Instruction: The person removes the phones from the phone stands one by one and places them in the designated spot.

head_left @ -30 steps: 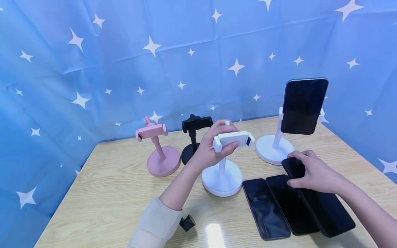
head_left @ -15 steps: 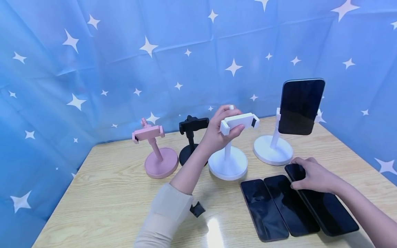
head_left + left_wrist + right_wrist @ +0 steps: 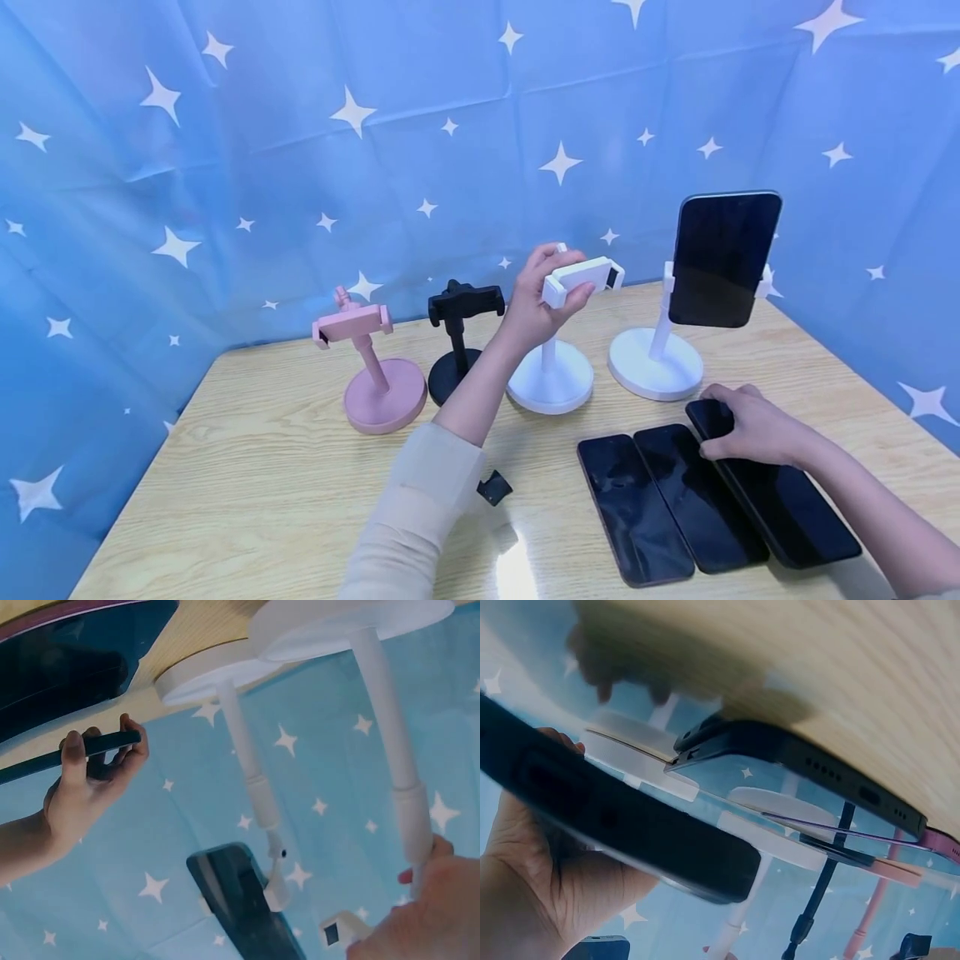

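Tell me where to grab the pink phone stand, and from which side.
I'd grip the pink stand by its stem, midway between the clamp and the round base. It is slim and bare there, so fingers should wrap round easily. Come from the person's left, since the black stand stands close by on the right.

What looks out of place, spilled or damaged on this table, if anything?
Nothing stands out; no spill or damage shows. The black phone in the right hand is raised off the table, unlike the two phones lying flat nearby, but it's simply being held.
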`<state>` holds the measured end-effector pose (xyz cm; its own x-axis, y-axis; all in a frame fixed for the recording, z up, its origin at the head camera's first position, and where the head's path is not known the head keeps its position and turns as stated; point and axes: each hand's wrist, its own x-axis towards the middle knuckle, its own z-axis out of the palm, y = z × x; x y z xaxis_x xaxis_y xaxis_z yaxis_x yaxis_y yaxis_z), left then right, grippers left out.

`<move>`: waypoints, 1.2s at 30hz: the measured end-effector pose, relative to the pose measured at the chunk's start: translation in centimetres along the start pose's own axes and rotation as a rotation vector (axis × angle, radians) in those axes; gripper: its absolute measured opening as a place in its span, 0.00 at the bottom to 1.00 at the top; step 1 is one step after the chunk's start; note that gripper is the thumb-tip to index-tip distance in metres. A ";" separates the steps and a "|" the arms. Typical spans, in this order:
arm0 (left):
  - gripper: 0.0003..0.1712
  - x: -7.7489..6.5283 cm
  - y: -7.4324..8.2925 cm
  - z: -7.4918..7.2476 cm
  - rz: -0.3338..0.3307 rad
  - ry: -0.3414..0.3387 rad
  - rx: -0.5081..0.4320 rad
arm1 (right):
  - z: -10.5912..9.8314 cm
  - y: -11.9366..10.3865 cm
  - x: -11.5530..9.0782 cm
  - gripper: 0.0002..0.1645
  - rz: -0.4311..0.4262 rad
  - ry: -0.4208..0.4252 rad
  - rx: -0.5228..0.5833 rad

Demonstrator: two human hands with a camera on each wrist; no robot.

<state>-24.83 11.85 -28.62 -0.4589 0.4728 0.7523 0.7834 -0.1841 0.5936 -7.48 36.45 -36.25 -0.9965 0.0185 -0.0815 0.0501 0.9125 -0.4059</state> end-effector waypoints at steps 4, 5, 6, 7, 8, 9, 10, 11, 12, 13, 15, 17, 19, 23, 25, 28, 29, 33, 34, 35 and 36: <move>0.17 0.3 -0.7 -0.1 -0.007 0.012 0.024 | 0.0 0.0 0.3 0.45 0.004 -0.003 0.004; 0.17 0.3 -0.9 -0.1 -0.007 0.016 0.031 | 0.0 0.0 0.3 0.45 0.004 -0.005 0.006; 0.17 0.3 -1.1 -0.1 -0.008 0.017 0.039 | 0.0 0.0 0.4 0.45 0.005 -0.007 0.006; 0.16 0.3 -1.2 -0.1 -0.009 0.017 0.043 | 0.0 0.0 0.4 0.45 0.006 -0.010 0.008; 0.16 0.2 -1.4 -0.1 -0.009 0.016 0.049 | 0.1 0.0 0.4 0.45 0.006 -0.011 0.009; 0.16 0.2 -1.5 -0.1 -0.008 0.018 0.056 | 0.1 0.1 0.4 0.46 0.006 -0.011 0.009; 0.16 0.1 -1.7 -0.1 -0.006 0.019 0.060 | 0.2 0.1 0.4 0.46 0.006 -0.012 0.009; 0.16 0.1 -1.8 0.0 0.000 0.021 0.062 | 0.2 0.2 0.4 0.46 0.006 -0.012 0.009; 0.16 0.1 -1.9 0.0 0.009 0.025 0.063 | 0.2 0.2 0.4 0.46 0.006 -0.012 0.008; 0.16 0.1 -2.0 0.1 0.020 0.030 0.063 | 0.2 0.3 0.4 0.46 0.007 -0.012 0.008; 0.15 0.1 -2.3 0.1 0.047 0.046 0.063 | 0.2 0.5 0.4 0.45 0.006 -0.011 0.006; 0.15 0.1 -2.5 0.2 0.065 0.054 0.065 | 0.1 0.7 0.4 0.45 0.007 -0.014 0.005; 0.15 0.1 -2.5 0.2 0.070 0.056 0.063 | 0.1 0.8 0.4 0.45 0.009 -0.018 0.008; 0.14 0.0 -2.6 0.1 0.060 0.056 0.061 | 0.3 1.0 0.5 0.45 0.009 -0.017 0.008; 0.15 -0.1 -2.6 0.1 0.061 0.056 0.064 | 0.4 1.2 0.6 0.45 0.008 -0.014 0.006; 0.15 -0.1 -2.5 0.0 0.053 0.053 0.072 | 0.5 1.3 0.7 0.44 0.012 -0.010 0.004; 0.15 -0.1 -2.5 0.0 0.047 0.050 0.072 | 0.6 1.3 0.7 0.44 0.015 -0.008 0.002; 0.16 -0.2 -2.2 0.0 0.013 0.044 0.061 | 0.6 1.4 0.8 0.45 0.026 -0.002 -0.006; 0.16 -0.2 -2.2 0.0 0.004 0.042 0.055 | 0.5 1.5 0.8 0.45 0.030 -0.003 -0.007; 0.16 -0.2 -2.1 0.1 -0.003 0.040 0.049 | 0.5 1.5 0.9 0.45 0.031 -0.004 -0.008; 0.16 -0.2 -2.1 0.1 -0.010 0.038 0.043 | 0.5 1.5 0.9 0.45 0.033 -0.010 -0.009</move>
<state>-26.35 12.20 -30.07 -0.4821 0.4411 0.7569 0.7955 -0.1416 0.5892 -8.25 37.65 -37.37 -0.9936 0.0445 -0.1035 0.0821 0.9153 -0.3944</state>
